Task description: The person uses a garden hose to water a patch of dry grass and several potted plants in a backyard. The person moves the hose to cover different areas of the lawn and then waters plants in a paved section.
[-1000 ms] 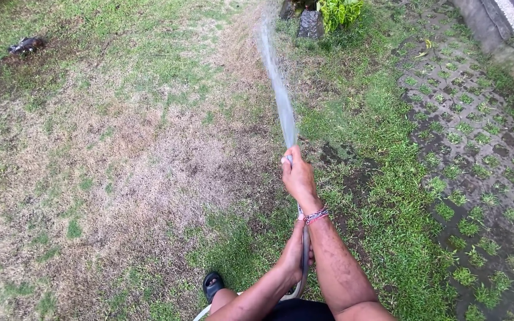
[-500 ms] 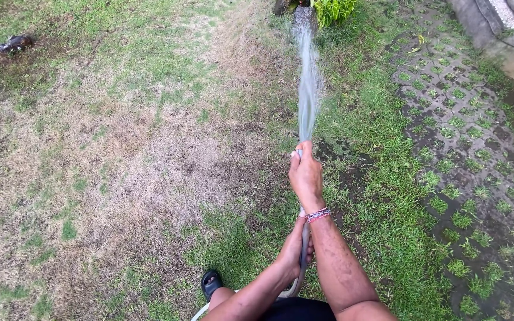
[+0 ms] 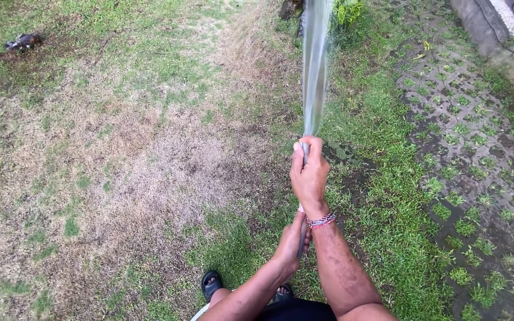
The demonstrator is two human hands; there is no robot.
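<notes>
The hose (image 3: 302,229) was found running lengthwise away from the body, gripped at its outlet by the closed right hand (image 3: 309,176), the left hand (image 3: 291,242) clasped around it behind.

A garden: patchy lawn (image 3: 120,160), grass pavers (image 3: 465,137), shrub (image 3: 347,10).
</notes>
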